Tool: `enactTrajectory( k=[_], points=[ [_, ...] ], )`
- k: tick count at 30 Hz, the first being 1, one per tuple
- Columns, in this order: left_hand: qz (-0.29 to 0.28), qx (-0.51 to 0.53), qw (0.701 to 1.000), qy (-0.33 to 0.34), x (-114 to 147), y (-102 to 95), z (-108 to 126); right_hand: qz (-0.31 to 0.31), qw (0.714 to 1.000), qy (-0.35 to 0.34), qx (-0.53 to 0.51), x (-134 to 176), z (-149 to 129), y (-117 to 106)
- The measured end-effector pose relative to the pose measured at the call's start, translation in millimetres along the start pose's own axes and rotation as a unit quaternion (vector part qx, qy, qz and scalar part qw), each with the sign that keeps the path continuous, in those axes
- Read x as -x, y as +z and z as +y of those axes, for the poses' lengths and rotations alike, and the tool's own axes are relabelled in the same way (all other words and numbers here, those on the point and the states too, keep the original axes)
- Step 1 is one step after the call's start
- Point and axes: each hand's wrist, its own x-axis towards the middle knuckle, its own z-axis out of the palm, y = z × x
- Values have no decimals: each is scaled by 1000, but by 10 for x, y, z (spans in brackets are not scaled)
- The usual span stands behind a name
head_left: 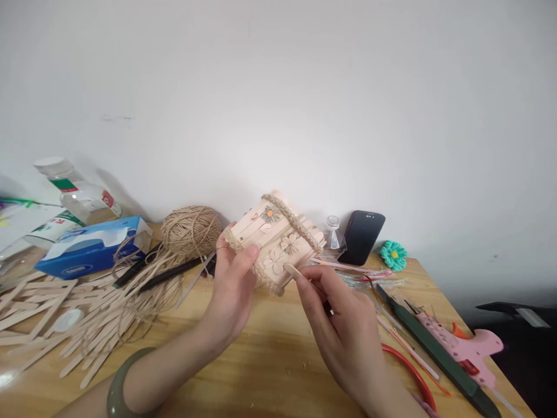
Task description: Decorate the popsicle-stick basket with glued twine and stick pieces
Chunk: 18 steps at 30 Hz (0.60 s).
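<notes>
My left hand (235, 273) is closed around a small tilted holder made of craft sticks (261, 237), thumb across its front. Braided twine (296, 223) runs along its upper and lower edges. Its face carries flower shapes of thin wooden petals (289, 244) and one grey flower with an orange centre (270, 213). My right hand (339, 325) pinches a small rounded wooden piece (294, 271) between thumb and fingers. That piece is against or just in front of the lower right of the decorated face; I cannot tell if it touches.
Loose craft sticks (52, 302), a twine ball (191, 231), a blue tissue box (91, 255) and bottles (82, 191) lie left. A phone (363, 235), green yarn flower (394, 255), dark green cutter (435, 342) and pink glue gun (467, 345) lie right. The wall (278, 104) stands behind.
</notes>
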Motion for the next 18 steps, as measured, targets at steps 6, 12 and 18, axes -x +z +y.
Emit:
enactTrajectory(
  k=[6,12,18],
  points=[
    [13,26,999,-16,-11,-14,-22,6,1000,-20,5,-12,6,-18],
    [11,29,999,-18,-17,-36,-44,-13,999,3,-42,-16,18,-41],
    [4,20,1000,-16,-23,-53,-65,-49,994,51,-82,-20,7,-51]
  ],
)
